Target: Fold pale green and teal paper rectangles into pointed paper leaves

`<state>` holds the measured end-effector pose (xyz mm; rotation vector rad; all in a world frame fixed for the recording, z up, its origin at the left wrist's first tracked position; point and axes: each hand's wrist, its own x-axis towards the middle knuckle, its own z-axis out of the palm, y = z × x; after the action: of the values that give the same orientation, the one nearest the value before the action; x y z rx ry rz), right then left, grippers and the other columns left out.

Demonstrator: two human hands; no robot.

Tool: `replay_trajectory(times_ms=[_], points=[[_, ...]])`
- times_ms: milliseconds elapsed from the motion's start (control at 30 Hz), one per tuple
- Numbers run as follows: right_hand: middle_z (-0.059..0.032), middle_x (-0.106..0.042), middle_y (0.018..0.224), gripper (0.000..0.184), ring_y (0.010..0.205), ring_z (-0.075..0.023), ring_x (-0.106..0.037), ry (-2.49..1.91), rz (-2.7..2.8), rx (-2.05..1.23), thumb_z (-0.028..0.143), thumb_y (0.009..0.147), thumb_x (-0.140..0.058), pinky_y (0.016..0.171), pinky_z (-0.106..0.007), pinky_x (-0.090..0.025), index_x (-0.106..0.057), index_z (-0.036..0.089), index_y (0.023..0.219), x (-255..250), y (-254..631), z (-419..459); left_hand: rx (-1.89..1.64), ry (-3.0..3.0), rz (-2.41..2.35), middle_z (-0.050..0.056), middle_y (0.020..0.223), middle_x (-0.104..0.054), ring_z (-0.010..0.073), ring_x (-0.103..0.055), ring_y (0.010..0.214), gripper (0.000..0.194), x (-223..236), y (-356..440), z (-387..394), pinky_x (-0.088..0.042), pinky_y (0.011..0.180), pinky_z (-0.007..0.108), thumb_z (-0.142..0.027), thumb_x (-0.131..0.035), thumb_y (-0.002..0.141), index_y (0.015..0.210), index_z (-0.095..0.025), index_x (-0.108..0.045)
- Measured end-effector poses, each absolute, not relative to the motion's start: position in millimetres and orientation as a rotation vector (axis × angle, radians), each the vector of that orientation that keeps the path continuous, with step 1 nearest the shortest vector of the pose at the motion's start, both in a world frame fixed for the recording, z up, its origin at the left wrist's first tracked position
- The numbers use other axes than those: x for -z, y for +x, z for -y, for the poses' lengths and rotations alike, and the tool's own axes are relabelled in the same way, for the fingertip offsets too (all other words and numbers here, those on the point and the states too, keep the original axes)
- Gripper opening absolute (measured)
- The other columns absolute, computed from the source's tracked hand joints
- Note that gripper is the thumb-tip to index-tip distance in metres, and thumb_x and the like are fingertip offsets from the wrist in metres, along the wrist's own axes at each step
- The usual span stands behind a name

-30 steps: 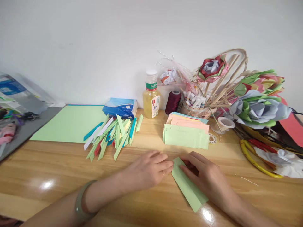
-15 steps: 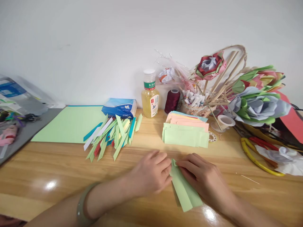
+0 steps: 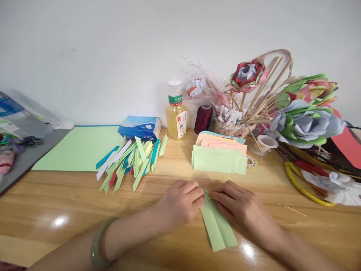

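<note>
A strip of light green paper (image 3: 216,226) with a lengthwise crease lies slanted on the wooden table between my hands. My left hand (image 3: 183,201) has its fingers curled closed at the paper's far left corner. From the other side, my right hand (image 3: 239,205) pinches the far right corner, where a small piece is folded over. Both sets of fingertips partly cover that far end. Just beyond my hands stands a stack of folded paper pieces (image 3: 218,160), green in front with pink and blue behind.
To the left lies a pile of folded paper strips (image 3: 138,162) beside a blue tissue pack (image 3: 139,127) and a green sheet (image 3: 76,150). A drink bottle (image 3: 176,113) and thread spool (image 3: 203,118) stand by the wall. Paper flowers (image 3: 307,122) and yellow-handled scissors (image 3: 299,192) are at right.
My left fingers have closed in on the paper's far left corner. The strip's near end has swung slightly and lies flatter. The whole view has shifted a little.
</note>
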<state>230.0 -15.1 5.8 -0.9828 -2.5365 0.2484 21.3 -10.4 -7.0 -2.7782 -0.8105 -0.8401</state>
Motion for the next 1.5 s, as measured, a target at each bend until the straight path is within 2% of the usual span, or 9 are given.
replay_trajectory(times_ms=[133,433,600,967,1200,1400,1500], points=[[-0.0071,-0.060,0.080,0.022,0.072,-0.0181,-0.055,-0.949,2.530,-0.221,0.016,0.093,-0.042,0.059,-0.028,-0.048,-0.064,0.014,0.093,-6.2,229.6,14.6,0.846,-2.774,0.748,0.004,0.095,-0.067,0.0179,-0.057,0.086,0.023,5.8,21.1,9.0,-0.052,0.069,0.030,-0.009,-0.046,0.093,0.079,-0.011,-0.064],[-0.0089,-0.059,0.082,0.021,0.075,-0.0191,-0.055,-0.932,2.557,-0.195,0.015,0.093,-0.044,0.061,-0.029,-0.049,-0.064,0.011,0.096,-1.4,232.7,16.1,0.768,-2.768,0.700,0.005,0.094,-0.069,0.0188,-0.058,0.092,0.026,6.7,19.7,7.6,-0.051,0.078,0.032,-0.008,-0.042,0.093,0.081,-0.011,-0.065],[-0.0072,-0.058,0.078,0.022,0.070,-0.0185,-0.053,-0.927,2.583,-0.162,0.017,0.093,-0.043,0.057,-0.029,-0.046,-0.064,0.012,0.098,-1.8,232.4,16.6,0.729,-2.790,0.692,0.006,0.094,-0.069,0.0184,-0.059,0.094,0.026,5.7,19.2,7.5,-0.050,0.083,0.032,-0.007,-0.041,0.093,0.084,-0.010,-0.065],[-0.0068,-0.058,0.076,0.025,0.068,-0.0173,-0.051,-0.886,2.588,-0.120,0.015,0.094,-0.039,0.057,-0.027,-0.044,-0.064,0.012,0.095,-1.3,232.6,16.0,0.692,-2.737,0.665,0.005,0.098,-0.068,0.0204,-0.057,0.100,0.015,13.7,18.3,7.2,-0.047,0.090,0.035,-0.008,-0.050,0.089,0.090,-0.011,-0.064],[-0.0070,-0.058,0.075,0.027,0.069,-0.0171,-0.053,-0.867,2.543,-0.244,0.010,0.088,-0.037,0.059,-0.028,-0.045,-0.064,0.014,0.090,-6.5,236.4,16.7,0.665,-2.751,0.666,0.005,0.098,-0.068,0.0201,-0.057,0.100,0.018,8.3,17.6,6.7,-0.046,0.090,0.035,-0.008,-0.046,0.091,0.092,-0.011,-0.064],[-0.0078,-0.057,0.080,0.029,0.070,-0.0180,-0.054,-0.952,2.563,-0.259,0.012,0.086,-0.040,0.058,-0.028,-0.045,-0.063,0.014,0.103,-6.1,236.2,16.1,0.636,-2.756,0.661,0.005,0.096,-0.067,0.0206,-0.057,0.099,0.016,7.5,17.2,7.8,-0.047,0.089,0.035,-0.007,-0.048,0.089,0.089,-0.011,-0.064],[-0.0072,-0.057,0.080,0.030,0.073,-0.0188,-0.053,-0.985,2.586,-0.270,0.009,0.083,-0.042,0.060,-0.029,-0.045,-0.064,0.015,0.101,-10.1,233.1,15.7,0.617,-2.754,0.672,0.006,0.097,-0.067,0.0200,-0.057,0.099,0.015,7.9,17.3,7.9,-0.046,0.090,0.035,-0.007,-0.049,0.089,0.089,-0.011,-0.063]])
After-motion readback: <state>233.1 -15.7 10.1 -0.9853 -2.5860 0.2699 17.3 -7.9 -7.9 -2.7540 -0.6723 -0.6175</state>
